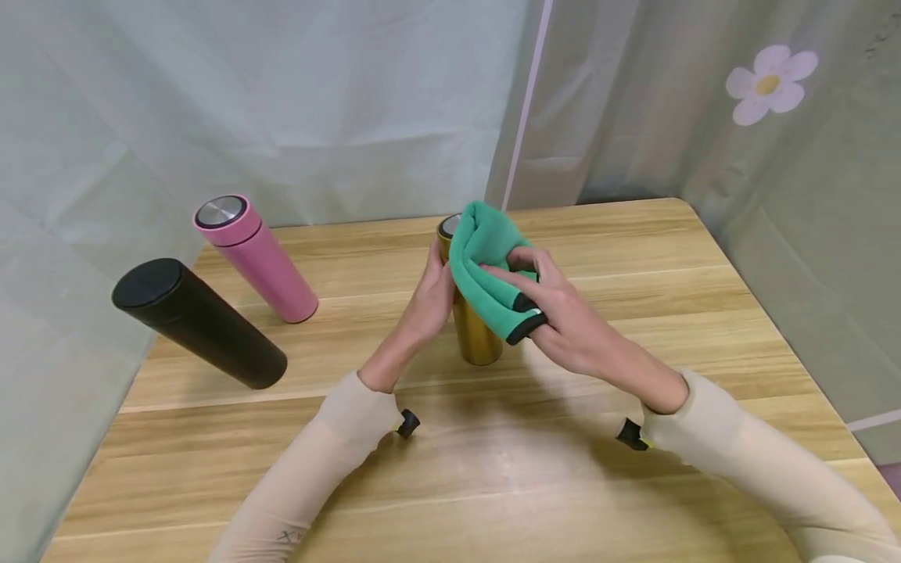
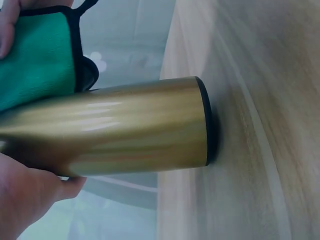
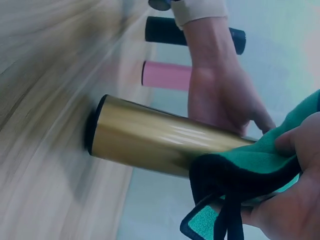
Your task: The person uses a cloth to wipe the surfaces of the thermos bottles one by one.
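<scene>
A gold thermos bottle (image 1: pixel 480 335) with a dark base stands upright or nearly so; whether its base touches the table I cannot tell. My left hand (image 1: pixel 429 301) grips its upper part from the left side, the fingers mostly hidden behind it. In my right hand (image 1: pixel 563 313) is a folded green cloth (image 1: pixel 486 242) with black edging, pinched between thumb and fingers. The cloth lies against the upper right side of the bottle and covers part of its lid. In the right wrist view, a black loop (image 3: pixel 231 215) hangs from the cloth's edge.
To the left stand a pink thermos bottle (image 1: pixel 263 270) with a silver-topped lid and a black bottle (image 1: pixel 211 332). All are on a wooden table (image 1: pixel 493 500). A pale curtain (image 1: pixel 338 94) hangs behind the table's far edge and along its sides.
</scene>
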A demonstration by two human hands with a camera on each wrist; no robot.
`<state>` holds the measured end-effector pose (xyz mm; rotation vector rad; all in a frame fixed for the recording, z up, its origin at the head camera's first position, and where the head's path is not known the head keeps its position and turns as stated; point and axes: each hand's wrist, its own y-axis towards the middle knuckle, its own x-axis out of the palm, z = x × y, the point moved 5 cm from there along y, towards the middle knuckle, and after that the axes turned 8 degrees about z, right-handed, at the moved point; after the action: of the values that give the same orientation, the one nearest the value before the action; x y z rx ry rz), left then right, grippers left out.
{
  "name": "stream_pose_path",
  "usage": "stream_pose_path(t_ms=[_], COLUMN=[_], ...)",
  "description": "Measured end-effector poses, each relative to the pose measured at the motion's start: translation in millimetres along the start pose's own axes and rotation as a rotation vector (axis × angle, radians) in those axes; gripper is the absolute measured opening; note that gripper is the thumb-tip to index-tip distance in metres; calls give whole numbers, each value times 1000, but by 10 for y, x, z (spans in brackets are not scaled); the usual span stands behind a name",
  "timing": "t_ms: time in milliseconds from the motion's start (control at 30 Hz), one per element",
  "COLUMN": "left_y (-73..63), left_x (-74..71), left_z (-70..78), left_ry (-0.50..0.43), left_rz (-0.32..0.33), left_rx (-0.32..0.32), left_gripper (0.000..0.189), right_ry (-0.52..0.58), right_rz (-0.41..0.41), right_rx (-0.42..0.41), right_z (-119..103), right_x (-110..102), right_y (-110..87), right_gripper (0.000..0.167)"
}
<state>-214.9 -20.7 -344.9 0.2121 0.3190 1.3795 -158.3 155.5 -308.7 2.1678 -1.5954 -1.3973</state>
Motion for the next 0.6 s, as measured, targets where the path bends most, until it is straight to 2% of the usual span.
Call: stream_pose_path(t_ms=[100,233,333,500,600], left_y=[19,43,61,89,108], left_x=[1,-5,-20,-42,-42], left_z=[3,-6,-28,-70,-86], left_ry=[18,32,21,0,3], left_rz=[-35,-58,-51,-14,1], left_rx=[34,54,17,-89,-109], left_gripper=[54,54,52,52,55], right_ry=[-38,-84,-118,-144,-159], right_rz=[-7,-19,-46,-106,-140], right_rx=[-50,-70,-61,-28,-16], right_z=[2,25,51,124,174], right_x=[29,83,143,263,335], right_y=[-4,-35,-83,-189,-273], right_gripper=[68,73,74,81,84])
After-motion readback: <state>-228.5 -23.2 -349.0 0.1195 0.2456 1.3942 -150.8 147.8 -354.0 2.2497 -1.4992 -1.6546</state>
